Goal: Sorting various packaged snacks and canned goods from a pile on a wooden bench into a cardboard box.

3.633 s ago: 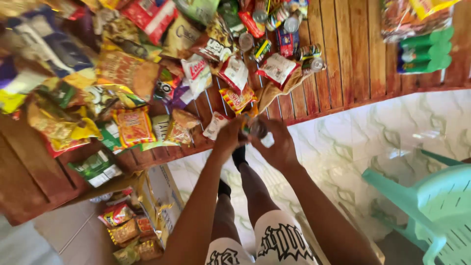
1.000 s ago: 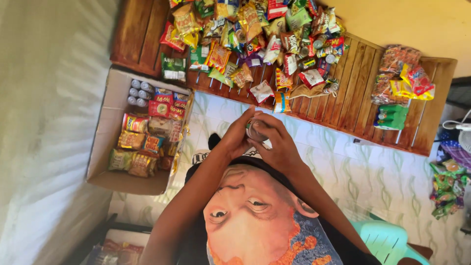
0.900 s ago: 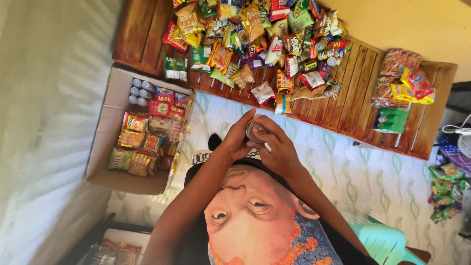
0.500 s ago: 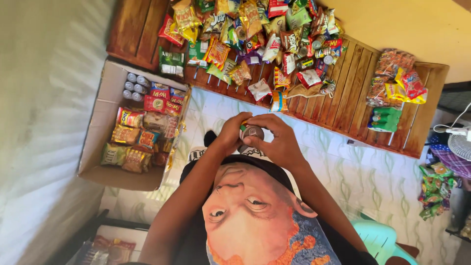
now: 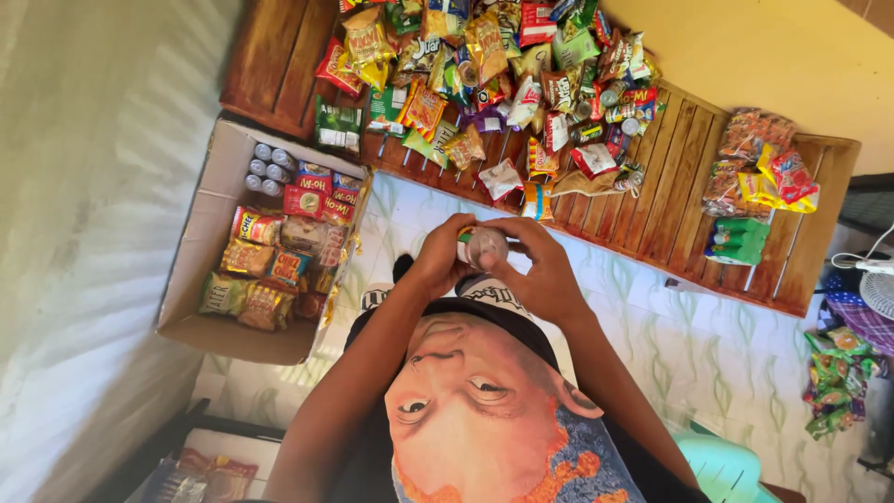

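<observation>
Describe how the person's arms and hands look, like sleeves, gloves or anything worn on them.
Both arms are bare along all that shows, with no sleeve in sight. The left hand and right hand wear no gloves. No ring, watch or bracelet shows on either. Fingernails are short and plain as far as the view tells.

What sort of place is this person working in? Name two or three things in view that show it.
Probably a small snack stall or home shop. A slatted wooden table is heaped with snack packets, a cardboard box on the tiled floor holds more packets and cans, and both hands hold a small can.
</observation>
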